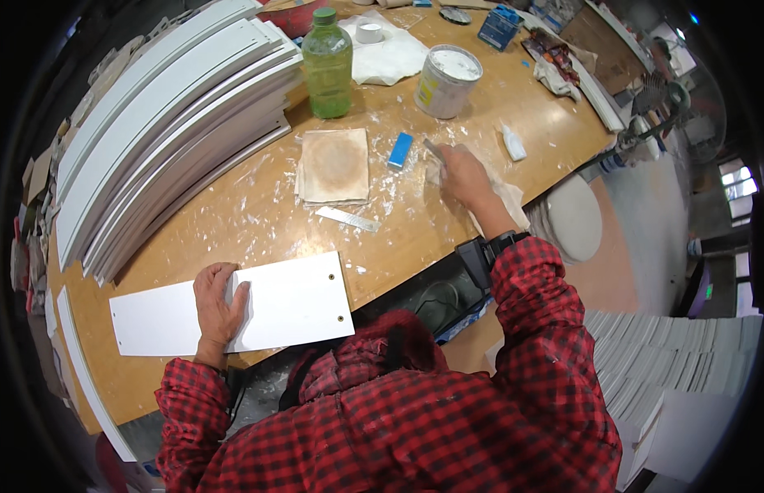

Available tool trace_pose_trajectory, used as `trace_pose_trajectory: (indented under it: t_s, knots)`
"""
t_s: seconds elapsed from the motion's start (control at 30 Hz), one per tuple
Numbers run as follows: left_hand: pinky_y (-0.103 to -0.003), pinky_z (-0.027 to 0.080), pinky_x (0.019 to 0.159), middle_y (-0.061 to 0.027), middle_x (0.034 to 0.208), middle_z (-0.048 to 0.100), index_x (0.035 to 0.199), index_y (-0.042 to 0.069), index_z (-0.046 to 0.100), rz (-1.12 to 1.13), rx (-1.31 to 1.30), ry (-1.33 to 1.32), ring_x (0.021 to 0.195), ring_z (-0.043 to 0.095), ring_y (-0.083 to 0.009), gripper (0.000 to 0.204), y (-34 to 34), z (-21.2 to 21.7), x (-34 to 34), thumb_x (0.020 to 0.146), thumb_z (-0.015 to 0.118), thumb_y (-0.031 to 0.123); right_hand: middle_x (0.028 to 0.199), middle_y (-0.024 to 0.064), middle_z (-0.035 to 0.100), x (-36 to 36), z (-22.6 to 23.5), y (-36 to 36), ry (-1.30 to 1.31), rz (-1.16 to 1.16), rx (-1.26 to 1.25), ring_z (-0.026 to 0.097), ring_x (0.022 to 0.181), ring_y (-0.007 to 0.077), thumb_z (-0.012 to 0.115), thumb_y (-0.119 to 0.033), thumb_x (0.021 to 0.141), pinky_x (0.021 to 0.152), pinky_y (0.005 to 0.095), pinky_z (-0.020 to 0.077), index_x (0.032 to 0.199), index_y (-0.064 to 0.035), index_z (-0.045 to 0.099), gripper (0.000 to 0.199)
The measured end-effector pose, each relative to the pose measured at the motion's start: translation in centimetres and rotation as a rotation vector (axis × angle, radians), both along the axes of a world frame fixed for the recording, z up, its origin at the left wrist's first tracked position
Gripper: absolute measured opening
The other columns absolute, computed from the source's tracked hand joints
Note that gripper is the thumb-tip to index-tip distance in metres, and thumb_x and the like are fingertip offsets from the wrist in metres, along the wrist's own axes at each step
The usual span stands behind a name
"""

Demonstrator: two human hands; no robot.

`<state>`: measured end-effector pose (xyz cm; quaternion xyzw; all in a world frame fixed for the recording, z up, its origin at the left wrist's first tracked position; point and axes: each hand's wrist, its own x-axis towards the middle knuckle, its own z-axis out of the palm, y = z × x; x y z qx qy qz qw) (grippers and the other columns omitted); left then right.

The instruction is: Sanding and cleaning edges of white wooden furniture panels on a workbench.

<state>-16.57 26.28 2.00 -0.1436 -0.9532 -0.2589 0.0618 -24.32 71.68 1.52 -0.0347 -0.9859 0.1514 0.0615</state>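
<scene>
- Workshop tabletop (263,226), wood-toned, spattered with white; seen from the head view.
- White panel (296,300), long, flat on the tabletop along its near edge, before the person; two dark-ringed holes at the right end.
- Left hand (218,304): laid across the panel left of its middle, fingers reaching its far edge, thumb spread — not clenched.
- Right hand (466,177): stretched forward by a pale cloth (511,204); narrow grey piece (432,149) at the fingertips — gripped or merely touched, cannot tell.
- Blue block (400,150), just left of the right hand.
- Square beige pile (334,164), brown-stained on top; white-smeared strip (347,218) just below it.
- Green bottle (330,74), with a tub (448,82) of white material to its right.
- Small white packet (513,144), right of the right hand.
- Stacked white boards (177,107), tall pile, left side of the tabletop.
</scene>
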Motion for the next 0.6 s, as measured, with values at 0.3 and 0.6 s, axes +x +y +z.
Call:
trace_pose_trajectory:
  t_s: [0.3, 0.6]
  knots:
    - [-0.038, 0.035, 0.091, -0.0118, 0.101, 0.054, 0.1, 0.005, 0.059, 0.021, 0.063, 0.029, 0.1, 0.048, -0.0298, 0.03, 0.1, 0.3, 0.1, 0.073, 0.066, 0.016, 0.097, 0.0202, 0.059, 4.9, 2.2, -8.6, 0.048, 0.23, -0.532, 0.057, 0.09, 0.0361, 0.052, -0.015, 0.086, 0.079, 0.0397, 0.0443, 0.112, -0.0039, 0.051, 0.029]
    - [-0.038, 0.036, 0.09, -0.0116, 0.1, 0.054, 0.1, 0.006, 0.059, 0.013, 0.033, 0.04, 0.099, 0.048, -0.0297, 0.029, 0.0, 0.1, 0.0, 0.074, 0.066, 0.017, 0.073, 0.0096, 0.059, 6.0, 2.0, -12.9, -0.275, 0.182, -0.937, 0.054, 0.064, 0.017, 0.056, -0.018, 0.085, 0.061, 0.0306, 0.0444, 0.096, -0.0021, 0.055, 0.019]
